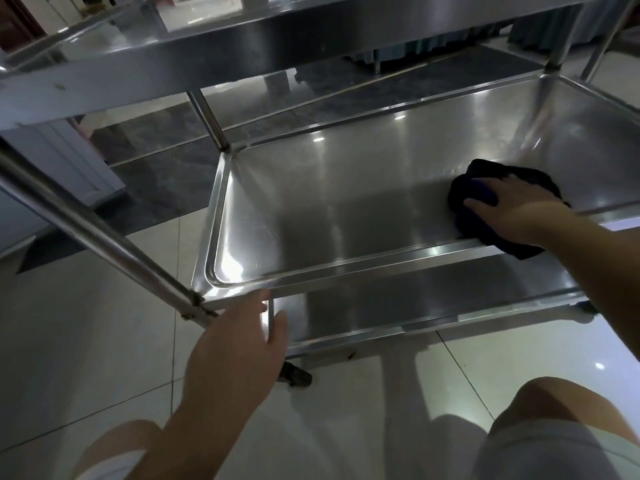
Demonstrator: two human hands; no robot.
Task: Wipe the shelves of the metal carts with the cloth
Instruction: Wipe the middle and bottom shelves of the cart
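Note:
A steel cart stands before me with a middle shelf (311, 216) shaped like a shallow tray. A dark cloth (481, 174) lies at the shelf's near right side, partly over the front rim. My right hand (512, 209) lies flat on the cloth with fingers spread, pressing it down. My left hand (239, 344) hovers by the shelf's near left corner, fingers straight, close to the thin upright post (271, 317) below that corner; whether it touches is unclear. A lower shelf (415, 299) shows beneath, and the top shelf (207, 43) is overhead.
A slanted handle bar (86, 230) runs from upper left to the cart's near left corner. A caster wheel (294, 374) sits on the pale tiled floor (86, 341). My knees (561, 410) are at the bottom. Dark floor tiles and blue draped furniture lie behind.

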